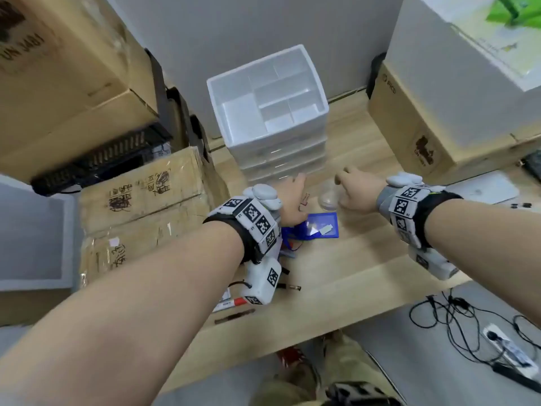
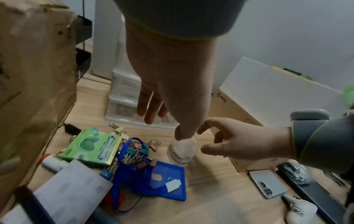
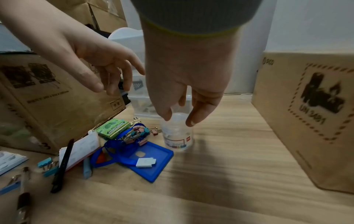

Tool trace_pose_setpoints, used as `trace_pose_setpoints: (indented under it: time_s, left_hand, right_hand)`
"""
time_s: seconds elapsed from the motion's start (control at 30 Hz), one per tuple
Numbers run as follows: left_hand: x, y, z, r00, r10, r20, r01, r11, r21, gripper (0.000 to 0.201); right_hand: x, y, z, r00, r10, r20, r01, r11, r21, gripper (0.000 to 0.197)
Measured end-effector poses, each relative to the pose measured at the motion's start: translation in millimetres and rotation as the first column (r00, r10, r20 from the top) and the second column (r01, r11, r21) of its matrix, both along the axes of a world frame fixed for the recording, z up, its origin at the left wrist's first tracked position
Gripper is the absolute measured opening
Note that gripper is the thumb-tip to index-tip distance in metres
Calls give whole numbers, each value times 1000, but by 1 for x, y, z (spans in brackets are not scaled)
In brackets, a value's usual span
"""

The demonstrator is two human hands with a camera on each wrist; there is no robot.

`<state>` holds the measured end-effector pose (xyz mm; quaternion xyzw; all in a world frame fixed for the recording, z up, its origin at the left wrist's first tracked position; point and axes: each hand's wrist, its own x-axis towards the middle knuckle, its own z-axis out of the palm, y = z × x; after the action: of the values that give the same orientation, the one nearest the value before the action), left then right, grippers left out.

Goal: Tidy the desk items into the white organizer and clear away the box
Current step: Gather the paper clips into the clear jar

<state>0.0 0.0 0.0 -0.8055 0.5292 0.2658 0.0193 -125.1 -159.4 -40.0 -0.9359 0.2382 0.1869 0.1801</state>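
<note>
A: Head view: white organizer (image 1: 268, 109) at desk (image 1: 366, 259) back edge, clear jar (image 3: 177, 136) upright in front. Hands?

B: Left hand (image 3: 99, 60) relaxed, empty. Right hand (image 3: 184, 84) spread over jar, not gripping. Pinch the sides evenly, lift straight, clear the binder clips (image 3: 137, 134).

Right hand (image 3: 184, 84): fingers spread above the small clear plastic jar (image 3: 177, 136).
Left hand (image 3: 99, 60): loosely open, up-left of the jar.
Blue rectangular plastic badge holder (image 3: 153, 159): flat, front-left of the jar.
Green gum pack (image 3: 113, 128): left of the jar.
</note>
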Motion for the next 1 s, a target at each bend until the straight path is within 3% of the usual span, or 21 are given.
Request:
trace_pose_setpoints:
  time_s: [0.3, 0.37, 0.5, 0.57, 0.67, 0.8, 0.9, 1.0]
  left_hand:
    - [-1, 13, -23, 993, 121, -3, -120, 993, 11, 70]
    - [-2, 15, -26, 993, 121, -10, -121, 992, 19, 71]
    - [0, 17, -26, 989, 150, -13, -150, 989, -7, 75]
    - [2, 17, -24, 987, 156, -46, -158, 987, -33, 84]
    - [2, 18, -17, 979, 168, -114, -176, 982, -65, 98]
    - [3, 18, -6, 960, 236, -154, -255, 959, -122, 82]
    - [7, 21, -1, 963, 240, -121, -256, 956, -146, 75]
    - [10, 26, 0, 958, 252, -140, -271, 952, -139, 70]
  right_hand:
    - [18, 22, -34, 989, -139, 43, 136, 989, 55, 40]
    - [18, 22, -34, 980, -182, 80, 176, 982, 72, 47]
    - [16, 21, -25, 963, -243, 114, 221, 958, 180, 79]
    - [18, 23, -16, 970, -237, 59, 213, 938, 275, 80]
    - [26, 25, -2, 970, -243, 3, 221, 888, 403, 49]
    - [33, 34, 18, 938, -345, -23, 280, 717, 638, 58]
    - [37, 40, 26, 938, -342, -52, 289, 691, 663, 61]
    - [40, 42, 25, 949, -303, -82, 275, 678, 682, 77]
